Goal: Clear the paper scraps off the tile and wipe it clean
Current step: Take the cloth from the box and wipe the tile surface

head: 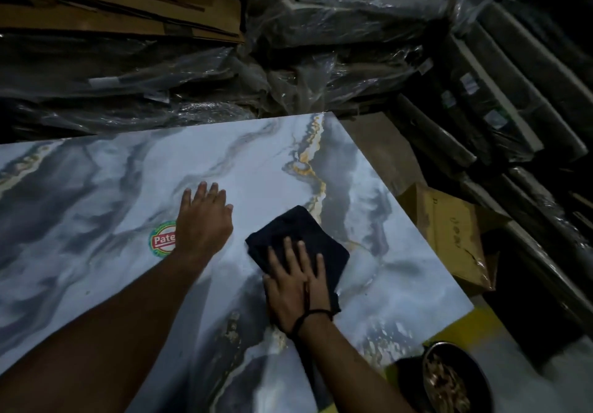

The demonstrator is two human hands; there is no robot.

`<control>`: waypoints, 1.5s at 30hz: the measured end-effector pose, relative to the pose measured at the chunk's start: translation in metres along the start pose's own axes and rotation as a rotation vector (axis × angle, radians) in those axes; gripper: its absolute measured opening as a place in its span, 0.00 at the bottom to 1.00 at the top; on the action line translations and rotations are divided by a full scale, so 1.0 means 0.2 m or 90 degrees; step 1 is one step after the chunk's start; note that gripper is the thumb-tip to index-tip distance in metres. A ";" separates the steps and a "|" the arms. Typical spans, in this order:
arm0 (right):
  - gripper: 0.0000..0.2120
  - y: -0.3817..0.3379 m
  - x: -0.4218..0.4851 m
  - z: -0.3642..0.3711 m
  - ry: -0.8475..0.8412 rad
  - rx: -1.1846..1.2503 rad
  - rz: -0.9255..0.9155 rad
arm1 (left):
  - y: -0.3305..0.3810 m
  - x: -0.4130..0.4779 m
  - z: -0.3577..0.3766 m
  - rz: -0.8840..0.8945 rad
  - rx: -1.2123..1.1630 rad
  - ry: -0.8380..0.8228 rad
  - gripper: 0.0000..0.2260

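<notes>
Wiping now; my right hand (pixel 296 287) presses the dark cloth (pixel 300 246) flat mid-frame, left hand (pixel 203 220) flat, holding nothing, on the tile (pixel 96 188); next I'd sweep toward the right edge.

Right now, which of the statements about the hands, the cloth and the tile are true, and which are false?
1. The right hand presses a dark cloth flat on the tile. True.
2. The left hand holds a paper scrap. False: it lies flat on the tile with straight fingers and holds nothing.
3. A round sticker shows on the tile beside the left hand. True.
4. The cloth is white. False: it is dark.
5. The bowl stands in the middle of the tile. False: it is off the tile, beyond its near right edge.
</notes>
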State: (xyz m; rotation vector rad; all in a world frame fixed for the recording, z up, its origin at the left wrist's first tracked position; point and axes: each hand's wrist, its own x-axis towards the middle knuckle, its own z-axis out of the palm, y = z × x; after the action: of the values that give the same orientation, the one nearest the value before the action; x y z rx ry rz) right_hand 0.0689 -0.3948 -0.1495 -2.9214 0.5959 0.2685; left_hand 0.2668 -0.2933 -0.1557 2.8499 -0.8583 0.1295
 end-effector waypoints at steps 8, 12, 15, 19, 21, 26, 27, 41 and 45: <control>0.26 0.02 -0.02 -0.02 -0.002 -0.008 -0.025 | 0.18 -0.38 -0.03 0.066 -0.053 -0.025 0.24; 0.32 0.24 -0.04 -0.04 -0.014 -0.017 0.017 | 0.21 -0.52 0.03 0.101 -0.045 -0.059 0.27; 0.28 0.53 -0.09 -0.07 -0.028 -0.032 0.167 | 0.21 -0.53 0.02 0.098 -0.049 -0.042 0.28; 0.25 0.53 -0.13 -0.06 -0.025 0.014 0.256 | 0.22 -0.53 0.01 0.093 -0.044 -0.066 0.29; 0.26 0.38 -0.14 -0.02 -0.009 0.009 0.220 | 0.21 -0.53 0.01 0.095 -0.039 -0.071 0.29; 0.26 0.05 -0.28 0.07 -0.006 0.004 0.037 | 0.21 -0.53 0.02 0.082 -0.049 -0.083 0.30; 0.24 0.07 -0.30 0.08 -0.012 0.002 0.021 | 0.21 -0.53 0.01 0.085 -0.045 -0.085 0.31; 0.28 0.27 -0.46 0.07 0.012 -0.025 0.162 | 0.22 -0.54 0.00 0.079 -0.040 -0.080 0.30; 0.23 0.09 -0.57 0.15 0.004 -0.033 -0.009 | 0.21 -0.55 0.00 0.083 -0.048 -0.072 0.30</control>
State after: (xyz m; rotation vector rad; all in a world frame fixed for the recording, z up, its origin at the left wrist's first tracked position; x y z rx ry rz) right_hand -0.0464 -0.3626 -0.1574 -2.9752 0.5782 0.2783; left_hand 0.1527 -0.2686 -0.1640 2.7527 -1.0490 -0.0490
